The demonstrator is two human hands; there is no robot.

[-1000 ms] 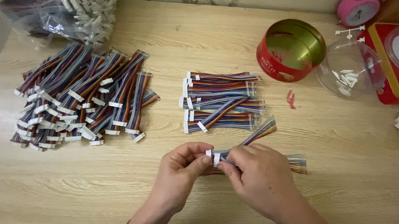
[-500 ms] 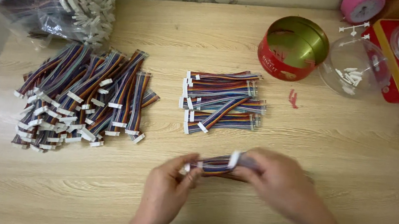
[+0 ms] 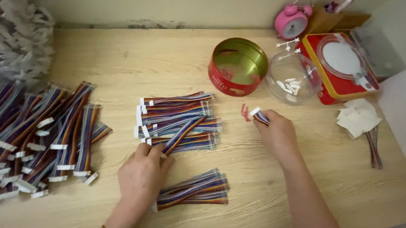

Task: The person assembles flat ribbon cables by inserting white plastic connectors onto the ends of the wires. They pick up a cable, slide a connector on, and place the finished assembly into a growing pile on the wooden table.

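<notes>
Head view: a small cable piece (image 3: 261, 116) is pinched in the right hand (image 3: 275, 133); the left hand (image 3: 143, 173) rests curled, fingers touching the cable stack (image 3: 177, 121) at its 12 o'clock.

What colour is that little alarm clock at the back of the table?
The alarm clock is pink with a pale face, seen clearly in the head view.

- Warm, even indoor light falls on my wooden table (image 3: 265, 184), bright enough throughout.
- Shadows are soft and short beneath my left hand (image 3: 142, 172) and right hand (image 3: 276, 131).
- The round green-lined tin (image 3: 236, 72) shows a mild sheen, no harsh glare.
- Fine detail looks smeared and soft overall.
- The bagged cables (image 3: 7, 35) at the left edge blur and stretch from lens distortion.
</notes>
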